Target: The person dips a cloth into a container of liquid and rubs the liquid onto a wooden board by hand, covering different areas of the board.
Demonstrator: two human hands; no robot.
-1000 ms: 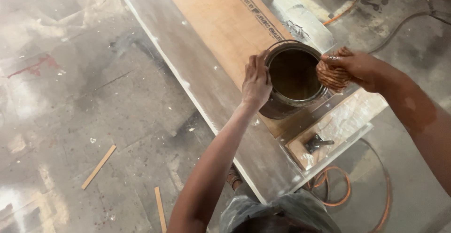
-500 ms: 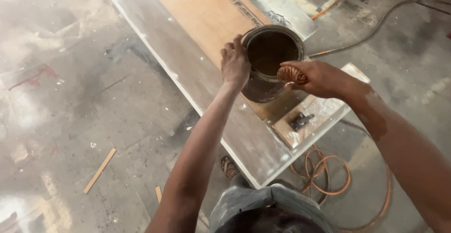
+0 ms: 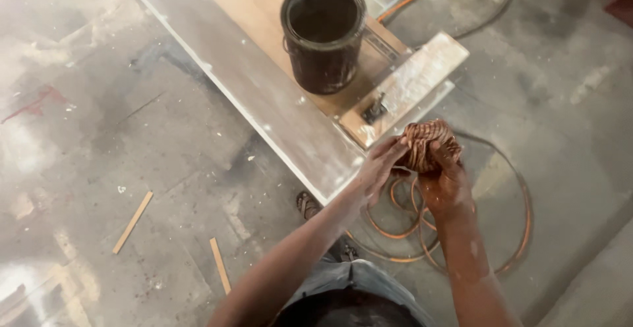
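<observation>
Right hand (image 3: 447, 183) clenched around a brown wadded rag (image 3: 427, 144), gripping from below, fingers wrapped up its right side. Left hand (image 3: 377, 170) open, fingers stretched out, tips touching the rag's left side; not closed on it. Rag held in the air off the end of the board (image 3: 264, 96), above the floor (image 3: 99, 136), just past the board's near corner.

Dark metal can (image 3: 323, 33) standing upright on the board, lid off, inside dark, contents not readable. Well apart from both hands, up and left of them. Can sitting on the brownish strip of the board, grey strip alongside to the left.

Pale wood block (image 3: 412, 80) lying across the board's end, just right of the can, small dark fitting (image 3: 374, 111) on it.

Orange cable (image 3: 461, 235) coiled on the floor directly under the hands. Second orange cable (image 3: 409, 0) running off near the top, behind the can. Two thin wood strips (image 3: 132, 222) on the floor at left. Sandalled foot (image 3: 307, 204) partly visible by the board's edge.
</observation>
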